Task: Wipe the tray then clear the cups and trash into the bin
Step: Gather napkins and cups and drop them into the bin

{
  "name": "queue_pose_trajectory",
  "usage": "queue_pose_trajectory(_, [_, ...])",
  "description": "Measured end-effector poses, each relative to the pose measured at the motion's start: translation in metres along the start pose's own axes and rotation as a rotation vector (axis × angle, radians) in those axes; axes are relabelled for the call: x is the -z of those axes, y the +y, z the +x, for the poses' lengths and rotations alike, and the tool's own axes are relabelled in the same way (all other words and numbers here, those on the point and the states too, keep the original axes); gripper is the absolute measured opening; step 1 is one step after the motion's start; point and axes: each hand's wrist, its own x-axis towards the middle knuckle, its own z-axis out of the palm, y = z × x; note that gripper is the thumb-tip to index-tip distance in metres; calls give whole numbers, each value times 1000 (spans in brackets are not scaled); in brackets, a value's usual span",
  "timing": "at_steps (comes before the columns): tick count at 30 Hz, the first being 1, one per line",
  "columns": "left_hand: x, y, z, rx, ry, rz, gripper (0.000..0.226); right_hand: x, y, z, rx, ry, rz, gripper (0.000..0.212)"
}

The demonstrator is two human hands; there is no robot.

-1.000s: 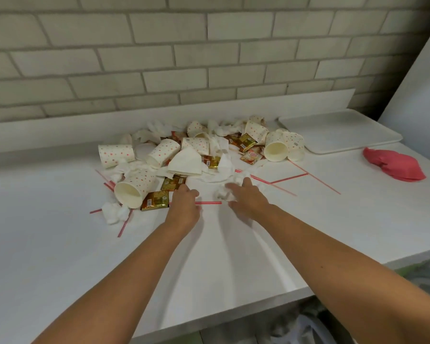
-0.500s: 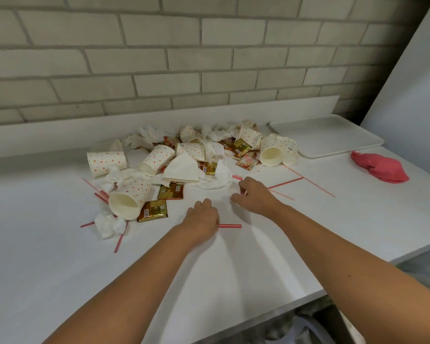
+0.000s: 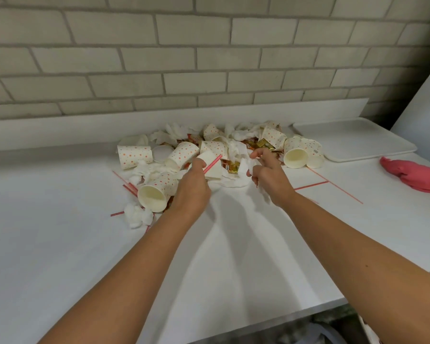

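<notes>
The head view, the only one, looks down on a white bench (image 3: pixel 60 244) set against a pale brick wall. The left hand (image 3: pixel 193 187) has its grip pinched on a red straw (image 3: pixel 212 163), whose free end angles up over a folded napkin. The right hand (image 3: pixel 268 177) has its grip bunched around white crumpled tissue (image 3: pixel 250 167), with a scrap hanging below the palm.

The risk here is spillage. Straws are thin and slick, so one held in a light pinch could slide out on the way to the bin, and the loose tissue dangling from the right hand could drop onto the bench or the floor. Reaching deeper into the heap with both hands already holding something could also nudge the tipped cups into rolling toward the bench edge.

The trash sits in one heap at the back middle of the bench: dotted paper cups (image 3: pixel 134 156) lie on their sides, the nearest cup (image 3: pixel 157 194) with its mouth toward the camera, amid wadded tissue, gold sachets (image 3: pixel 233 167) and more red straws. The tray (image 3: pixel 353 137) lies flat and bare at the back right, just beside the heap. A pink cloth (image 3: pixel 412 177) lies crumpled near it. The bin is hard to make out; something dark shows under the bench edge.
</notes>
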Motion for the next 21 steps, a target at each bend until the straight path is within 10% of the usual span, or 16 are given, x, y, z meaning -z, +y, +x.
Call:
queue_pose_trajectory(5, [42, -33, 13, 65, 102, 113, 29, 11, 2, 21, -69, 69, -136, 21])
queue_pose_trajectory(14, [54, -82, 13, 269, -76, 245, 36, 33, 43, 22, -306, -36, -946, 59])
queue_pose_trajectory(21, [50, -83, 16, 173, 143, 222, 16, 30, 55, 17, -329, -65, -1030, 28])
